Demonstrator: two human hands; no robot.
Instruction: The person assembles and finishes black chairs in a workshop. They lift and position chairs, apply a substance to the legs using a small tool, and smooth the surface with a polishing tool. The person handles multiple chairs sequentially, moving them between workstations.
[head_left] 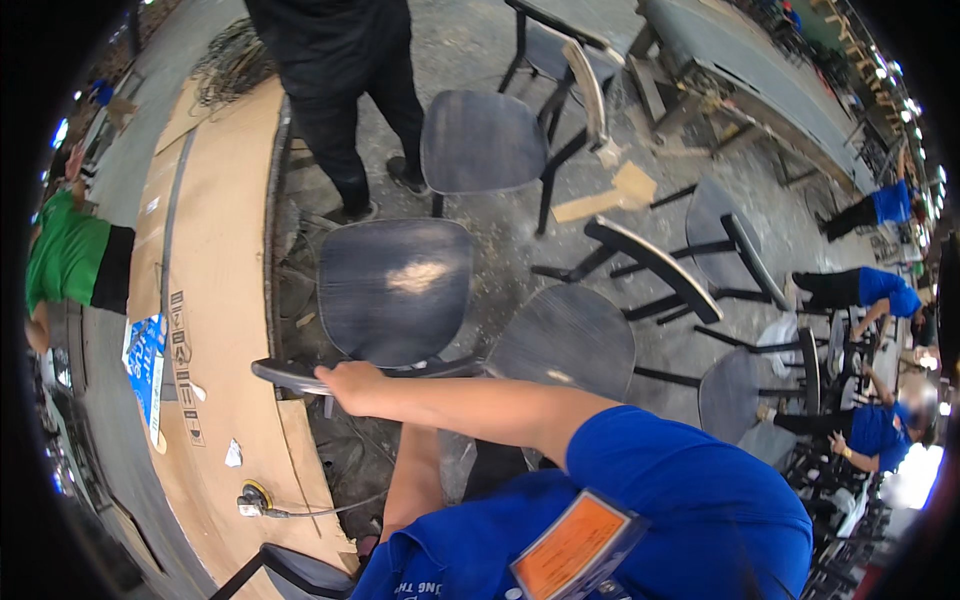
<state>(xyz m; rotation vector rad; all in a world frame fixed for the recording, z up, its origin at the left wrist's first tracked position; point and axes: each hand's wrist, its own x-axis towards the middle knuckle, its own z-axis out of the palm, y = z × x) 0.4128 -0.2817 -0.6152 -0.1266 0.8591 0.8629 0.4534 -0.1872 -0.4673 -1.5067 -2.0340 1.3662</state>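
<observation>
My right hand (348, 385) reaches across to the left and grips the curved top rail (285, 375) of a dark wooden chair. That chair's seat (395, 290) faces me just beyond the hand. My left forearm (415, 480) runs up under the right arm, and its hand is hidden behind that arm and the chair. A second dark round seat (565, 340) stands right beside the held chair, to its right.
A person in black (340, 80) stands just beyond the chairs. More dark chairs (480, 140) (730, 230) crowd the dusty floor. A long cardboard sheet (220, 300) lies at left with a corded power tool (255, 497). Wood scraps (610, 195) lie beyond. Workers in blue (870, 290) sit at right.
</observation>
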